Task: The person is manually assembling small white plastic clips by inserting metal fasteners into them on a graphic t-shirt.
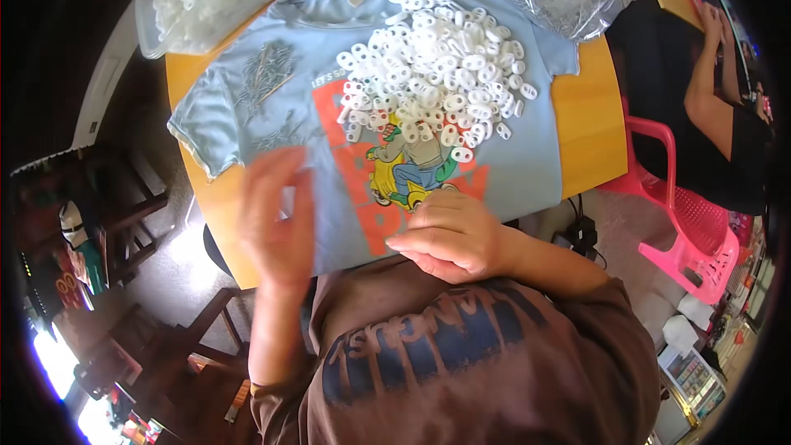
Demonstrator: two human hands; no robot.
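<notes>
A light blue T-shirt [329, 169] with a printed picture lies spread over the table. On it sits a heap of small white oval plastic pieces with holes [445, 58]. To its left is a small pile of thin grey nails [268, 74], with a few more scattered below. My left hand [276, 214], smeared by motion, is over the shirt's lower left, below the nails; whether it holds anything cannot be seen. My right hand [457, 239] is closed at the shirt's lower edge, below the white heap, thumb and fingers pressed together. Anything inside it is hidden.
A clear bag of white pieces [222, 0] lies at the table's far left. Another clear bag with grey nails [560, 0] rests at the far right. The wooden table [593, 132] shows around the shirt. A pink plastic chair [688, 206] and another person's arm [704, 99] are at right.
</notes>
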